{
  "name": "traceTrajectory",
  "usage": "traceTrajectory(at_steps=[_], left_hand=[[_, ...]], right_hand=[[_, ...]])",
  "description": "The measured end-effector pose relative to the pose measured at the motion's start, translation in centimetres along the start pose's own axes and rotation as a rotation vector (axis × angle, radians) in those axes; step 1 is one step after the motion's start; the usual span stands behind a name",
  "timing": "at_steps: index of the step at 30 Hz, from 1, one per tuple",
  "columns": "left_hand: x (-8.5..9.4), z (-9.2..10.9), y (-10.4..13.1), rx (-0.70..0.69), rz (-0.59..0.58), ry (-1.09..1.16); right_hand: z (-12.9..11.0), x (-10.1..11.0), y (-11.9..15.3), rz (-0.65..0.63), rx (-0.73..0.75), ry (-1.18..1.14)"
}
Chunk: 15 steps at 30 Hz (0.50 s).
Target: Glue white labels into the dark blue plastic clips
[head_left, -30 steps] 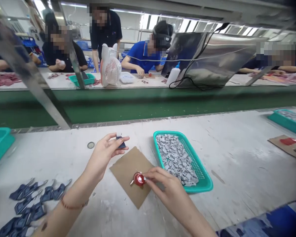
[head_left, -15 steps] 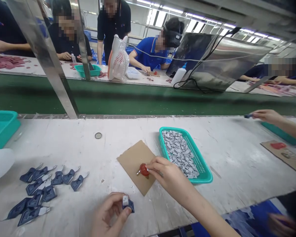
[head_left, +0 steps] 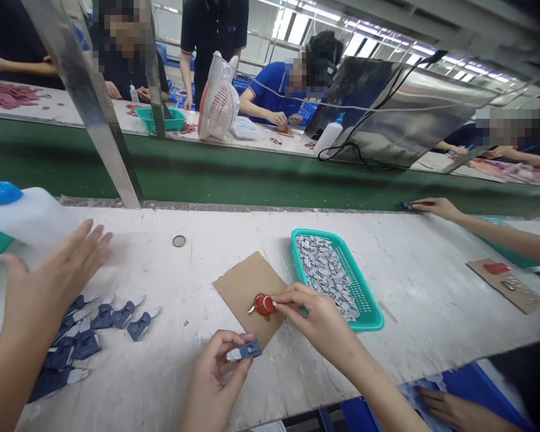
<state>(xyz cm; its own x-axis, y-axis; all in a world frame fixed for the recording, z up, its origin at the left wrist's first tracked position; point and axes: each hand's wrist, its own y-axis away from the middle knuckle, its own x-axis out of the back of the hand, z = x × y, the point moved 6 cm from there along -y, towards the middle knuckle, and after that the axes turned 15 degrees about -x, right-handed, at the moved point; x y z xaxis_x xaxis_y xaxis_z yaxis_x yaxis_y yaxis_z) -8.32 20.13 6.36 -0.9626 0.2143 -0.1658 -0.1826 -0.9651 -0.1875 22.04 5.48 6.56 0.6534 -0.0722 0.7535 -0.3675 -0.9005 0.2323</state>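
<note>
My left hand (head_left: 222, 372) pinches a small dark blue moulded part (head_left: 251, 349) with a pale grey tip, held just off the near corner of a brown cardboard square (head_left: 238, 279). Over that cardboard, my right hand (head_left: 317, 315) has thumb and fingers closed on a small grey-white piece (head_left: 275, 303), mostly hidden by the fingertips. The piece touches or hovers at the edge of a glossy red blob (head_left: 263, 304); I cannot tell which. Beside my right hand stands a green basket (head_left: 368, 300) full of small grey-white pieces (head_left: 321, 264).
Several dark blue parts with pale tips (head_left: 139, 326) lie at left. A co-worker's open hand (head_left: 58, 270) reaches in there beside a white bottle (head_left: 31, 216). A bottle cap (head_left: 179, 240) lies farther back. At right, another co-worker's hand (head_left: 441, 208) holds a dark part near another cardboard (head_left: 522, 294).
My left hand has moved slightly up and right, turning the blue part sideways. My right hand stays at the red blob. A co-worker's hand and a white bottle have entered from the left.
</note>
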Motion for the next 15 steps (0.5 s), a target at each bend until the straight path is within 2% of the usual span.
traceTrajectory(at_steps=[2,4,5,6,7,9,11,13,15], left_hand=[[0.2,-0.6,-0.2,-0.008,-0.001,0.014],[-0.9,-2.7,1.7,0.141,-0.025,0.09],[-1.2,-3.9,3.0,0.241,-0.004,0.161],[-1.1,-4.9,4.3,0.314,0.065,0.234],[-0.6,-5.5,5.3,0.336,0.14,0.281],[0.9,-5.7,6.5,0.257,0.188,0.246],[1.4,-5.1,7.1,0.137,0.099,0.131],[-0.1,-4.9,7.9,0.096,-0.013,0.067],[-3.2,-5.4,9.3,0.115,-0.084,0.062]], right_hand=[[0.1,-0.2,0.0,0.017,0.009,-0.007],[0.3,-0.2,0.0,0.027,0.007,-0.012],[0.4,-0.1,0.1,0.031,0.002,-0.018],[0.4,0.1,0.1,0.034,-0.003,-0.03],[0.5,0.3,0.2,0.037,-0.009,-0.047],[0.5,0.5,0.6,0.04,-0.016,-0.096],[0.3,0.4,1.2,0.023,-0.013,-0.156],[-0.1,-0.1,1.9,-0.024,-0.01,-0.203],[-0.6,-1.1,2.7,-0.082,-0.008,-0.239]])
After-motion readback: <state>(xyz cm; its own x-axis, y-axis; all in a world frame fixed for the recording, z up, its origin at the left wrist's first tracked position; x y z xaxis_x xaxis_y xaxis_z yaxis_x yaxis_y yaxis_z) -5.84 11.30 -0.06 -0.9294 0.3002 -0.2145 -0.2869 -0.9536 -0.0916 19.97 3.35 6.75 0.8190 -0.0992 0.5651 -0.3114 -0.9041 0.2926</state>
